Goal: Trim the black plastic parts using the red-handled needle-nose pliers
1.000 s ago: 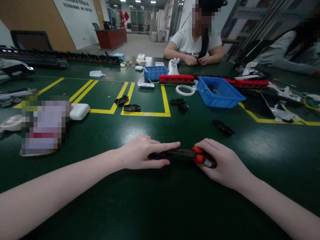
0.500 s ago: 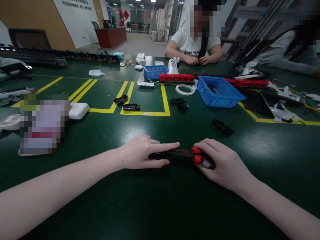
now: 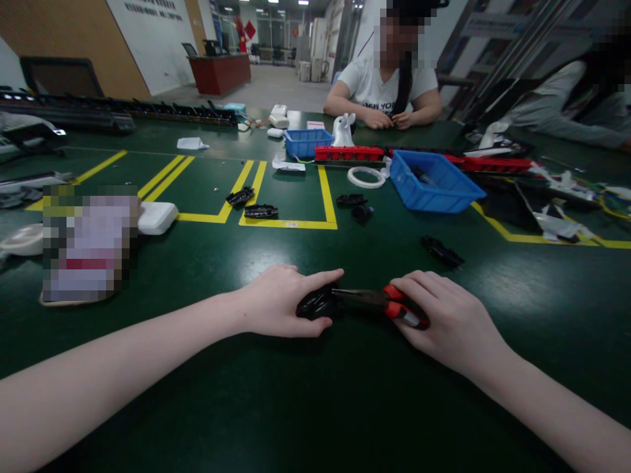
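Note:
My left hand (image 3: 279, 303) holds a glossy black plastic part (image 3: 315, 305) low over the green table, with the index finger along its far side and the thumb along its near side. My right hand (image 3: 444, 315) is closed round the red and black handles of a pair of long-nose pliers (image 3: 362, 297). The jaws point left and their tips meet the right end of the black part. Whether they grip it or only touch it, I cannot tell. Beyond my right hand lies another black part (image 3: 442, 252).
Several black parts, such as one by the yellow tape (image 3: 261, 211), lie farther back. A blue bin (image 3: 434, 184) stands back right, beside a white tape roll (image 3: 366, 177). Left are a blurred-out phone (image 3: 91, 249) and a white case (image 3: 158, 217). A person (image 3: 384, 92) sits opposite.
The black part has turned in my left hand and shows more of its glossy side. My left index finger has lifted slightly away, and the pliers have shifted a little to the right.

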A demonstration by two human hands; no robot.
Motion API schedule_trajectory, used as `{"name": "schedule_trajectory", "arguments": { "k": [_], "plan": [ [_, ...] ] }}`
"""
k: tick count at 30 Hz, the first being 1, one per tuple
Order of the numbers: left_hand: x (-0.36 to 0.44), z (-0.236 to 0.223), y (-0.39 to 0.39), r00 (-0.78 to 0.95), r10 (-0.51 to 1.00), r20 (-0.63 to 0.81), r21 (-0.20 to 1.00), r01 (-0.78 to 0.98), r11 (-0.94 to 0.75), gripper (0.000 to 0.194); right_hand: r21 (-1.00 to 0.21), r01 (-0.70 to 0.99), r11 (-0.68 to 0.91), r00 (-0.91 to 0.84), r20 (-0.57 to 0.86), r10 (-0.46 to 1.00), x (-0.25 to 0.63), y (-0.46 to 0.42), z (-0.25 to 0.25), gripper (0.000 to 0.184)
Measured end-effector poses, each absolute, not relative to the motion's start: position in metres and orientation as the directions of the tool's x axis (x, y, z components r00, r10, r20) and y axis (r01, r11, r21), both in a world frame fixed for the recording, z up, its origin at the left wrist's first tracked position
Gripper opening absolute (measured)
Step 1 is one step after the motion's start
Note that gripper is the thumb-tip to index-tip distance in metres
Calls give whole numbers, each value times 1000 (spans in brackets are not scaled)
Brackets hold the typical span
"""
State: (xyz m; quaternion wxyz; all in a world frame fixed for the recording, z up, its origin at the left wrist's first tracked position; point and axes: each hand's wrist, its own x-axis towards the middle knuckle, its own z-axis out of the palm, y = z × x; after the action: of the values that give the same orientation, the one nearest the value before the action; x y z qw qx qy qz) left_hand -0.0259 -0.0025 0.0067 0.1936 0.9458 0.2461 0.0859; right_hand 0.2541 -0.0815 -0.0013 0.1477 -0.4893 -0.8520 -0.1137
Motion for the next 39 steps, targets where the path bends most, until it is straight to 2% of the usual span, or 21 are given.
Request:
{"name": "schedule_trajectory", "arguments": {
  "k": [7,12,18,23,29,39],
  "plan": [
    [-25,8,-4,863,501,68,466,416,-781,55,-34,877,479,-442,331,833,252,-81,1,24],
    [-26,12,-4,859,508,58,542,400,-739,52,-83,869,487,-436,335,835,252,-82,0,24],
    [-31,8,2,869,493,47,716,315,-623,54,-245,852,462,-379,319,868,255,-83,-5,24],
    [-34,8,4,872,489,29,840,244,-485,52,-324,846,424,-340,285,896,255,-83,-5,24],
    [-34,11,4,895,446,24,896,179,-406,51,-390,834,389,-323,227,919,252,-85,-2,24],
    [-33,13,2,889,456,37,895,173,-411,51,-412,819,400,-340,214,916,251,-84,0,22]
  ]
}}
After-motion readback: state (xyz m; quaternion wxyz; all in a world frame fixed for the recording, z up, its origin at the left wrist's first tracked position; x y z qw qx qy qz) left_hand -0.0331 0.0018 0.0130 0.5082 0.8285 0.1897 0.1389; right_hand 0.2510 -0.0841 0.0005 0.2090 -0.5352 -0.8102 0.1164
